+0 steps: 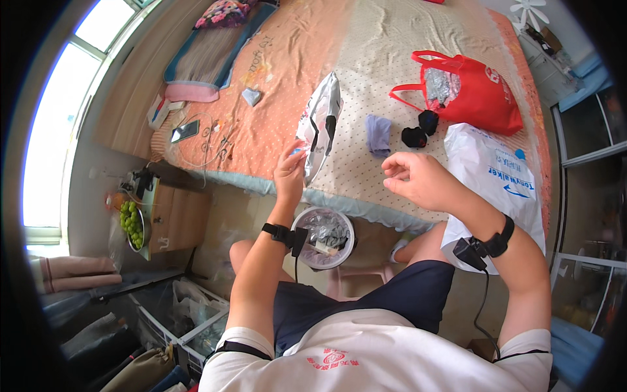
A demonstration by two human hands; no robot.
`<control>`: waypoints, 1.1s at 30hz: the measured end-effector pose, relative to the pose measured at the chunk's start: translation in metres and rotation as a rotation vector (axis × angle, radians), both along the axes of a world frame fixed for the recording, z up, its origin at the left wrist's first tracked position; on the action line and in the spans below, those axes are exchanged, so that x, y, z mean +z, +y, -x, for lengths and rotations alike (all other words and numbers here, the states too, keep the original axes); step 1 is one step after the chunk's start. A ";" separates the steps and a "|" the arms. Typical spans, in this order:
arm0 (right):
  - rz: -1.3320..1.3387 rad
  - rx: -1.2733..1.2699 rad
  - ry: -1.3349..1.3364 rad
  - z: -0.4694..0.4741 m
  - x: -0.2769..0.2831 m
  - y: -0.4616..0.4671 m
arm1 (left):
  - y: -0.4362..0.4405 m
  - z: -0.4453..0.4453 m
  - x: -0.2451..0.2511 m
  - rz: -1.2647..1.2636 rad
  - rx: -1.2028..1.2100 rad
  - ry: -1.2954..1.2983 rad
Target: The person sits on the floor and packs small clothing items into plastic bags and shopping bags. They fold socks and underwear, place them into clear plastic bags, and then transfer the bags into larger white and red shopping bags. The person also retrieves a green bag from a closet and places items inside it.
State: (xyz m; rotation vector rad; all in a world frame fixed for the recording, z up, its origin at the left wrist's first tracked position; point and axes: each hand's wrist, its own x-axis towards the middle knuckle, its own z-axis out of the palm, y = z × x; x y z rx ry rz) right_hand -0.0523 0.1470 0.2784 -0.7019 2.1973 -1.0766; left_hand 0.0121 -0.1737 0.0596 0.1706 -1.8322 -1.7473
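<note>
My left hand pinches the near left edge of a white plastic bag with black handle strips. The bag stands upright on the bed, its mouth partly spread. My right hand hovers over the bed edge, fingers loosely curled, with nothing visible in it. Just beyond that hand lies a folded lavender cloth. Two black rolled cloth bundles, one nearer and one farther, sit to its right. A small light-blue folded cloth rests left of the bag.
A red tote bag and a large white plastic bag occupy the bed's right side. Below the bed edge stands a lined waste bin. A phone with a cable lies at left, above a cabinet beside a bowl of grapes.
</note>
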 end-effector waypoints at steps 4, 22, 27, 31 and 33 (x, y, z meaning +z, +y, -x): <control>-0.193 -0.076 0.197 0.044 -0.024 0.013 | -0.001 0.028 -0.006 0.504 0.221 -0.082; -1.053 0.074 0.917 0.248 -0.086 0.126 | 0.108 0.066 0.030 0.790 -0.090 -0.118; -0.953 -0.068 1.091 0.242 -0.035 0.191 | 0.154 0.131 0.059 0.699 -0.225 -0.140; -0.878 -0.130 1.060 0.224 0.010 0.240 | 0.193 0.171 0.086 0.684 -0.275 -0.146; -0.798 -0.138 1.074 0.209 0.027 0.260 | 0.216 0.186 0.096 0.625 -0.242 -0.153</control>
